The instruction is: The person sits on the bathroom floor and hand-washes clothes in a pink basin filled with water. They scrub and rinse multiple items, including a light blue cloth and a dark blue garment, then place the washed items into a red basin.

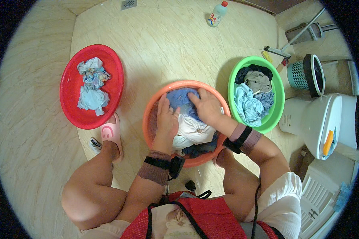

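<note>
I squat over an orange basin (pixel 151 105) on a tiled floor. It holds wet laundry: a blue cloth (pixel 179 99) at the far side and a white garment (pixel 193 129) nearer me. My left hand (pixel 166 119) presses down on the blue cloth's left edge, fingers closed on the fabric. Over the same cloth's right side lies my right hand (pixel 206 106), gripping it. Both wrists wear dark straps over brownish cuffs.
A red basin (pixel 71 85) with a few wrung pale cloths sits at the left. A green basin (pixel 278 95) full of mixed clothes stands at the right. Beyond are a bottle (pixel 217 14), a teal basket (pixel 301 75), a mop, and a white toilet (pixel 325 119). A pink slipper (pixel 111 133) covers my left foot.
</note>
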`<state>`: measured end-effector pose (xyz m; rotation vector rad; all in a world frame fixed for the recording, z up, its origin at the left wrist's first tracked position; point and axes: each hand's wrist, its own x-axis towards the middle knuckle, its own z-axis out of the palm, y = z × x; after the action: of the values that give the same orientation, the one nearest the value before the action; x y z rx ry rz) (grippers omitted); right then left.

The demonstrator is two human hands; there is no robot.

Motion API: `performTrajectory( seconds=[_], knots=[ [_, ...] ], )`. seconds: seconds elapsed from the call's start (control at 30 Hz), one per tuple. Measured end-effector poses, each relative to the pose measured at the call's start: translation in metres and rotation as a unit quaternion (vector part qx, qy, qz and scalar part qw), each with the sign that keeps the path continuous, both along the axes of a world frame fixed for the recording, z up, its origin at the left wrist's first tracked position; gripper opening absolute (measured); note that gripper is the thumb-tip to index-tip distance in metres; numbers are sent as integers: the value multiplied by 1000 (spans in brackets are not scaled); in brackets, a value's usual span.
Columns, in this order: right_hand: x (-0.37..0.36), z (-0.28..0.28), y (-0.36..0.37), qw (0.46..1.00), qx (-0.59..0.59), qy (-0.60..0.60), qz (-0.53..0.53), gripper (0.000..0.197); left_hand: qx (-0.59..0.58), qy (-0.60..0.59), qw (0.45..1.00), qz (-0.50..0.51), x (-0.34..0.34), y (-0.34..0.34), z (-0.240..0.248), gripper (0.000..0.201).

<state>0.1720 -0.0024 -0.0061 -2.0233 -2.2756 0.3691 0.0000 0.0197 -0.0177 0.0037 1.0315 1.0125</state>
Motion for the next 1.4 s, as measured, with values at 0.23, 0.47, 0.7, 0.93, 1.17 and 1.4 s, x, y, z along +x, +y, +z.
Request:
performTrajectory(
  seconds=[0.23, 0.47, 0.7, 0.93, 1.17, 1.4],
  knots=[
    [-11, -30, -5, 955, -178, -177, 160, 30, 2, -91, 994, -56, -9, -15, -58, 31],
    [-21, 4, 32, 981, -167, 99, -1, 30, -70, -20, 996, -46, 0, -10, -13, 33],
    [-82, 79, -23, 945, 0, 296, 140, 39, 59, -218, 973, -49, -16, -17, 36, 40],
    [-68, 65, -2, 963, 38, 247, 106, 33, -31, -166, 982, -85, -6, -21, 12, 51],
    [-7, 15, 15, 995, 24, 93, -34, 33, 77, 153, 979, -114, 1, -7, -9, 41],
    [-13, -25, -10, 970, -174, -137, 102, 40, -11, 8, 995, -103, -4, -13, -10, 47]
  ],
)
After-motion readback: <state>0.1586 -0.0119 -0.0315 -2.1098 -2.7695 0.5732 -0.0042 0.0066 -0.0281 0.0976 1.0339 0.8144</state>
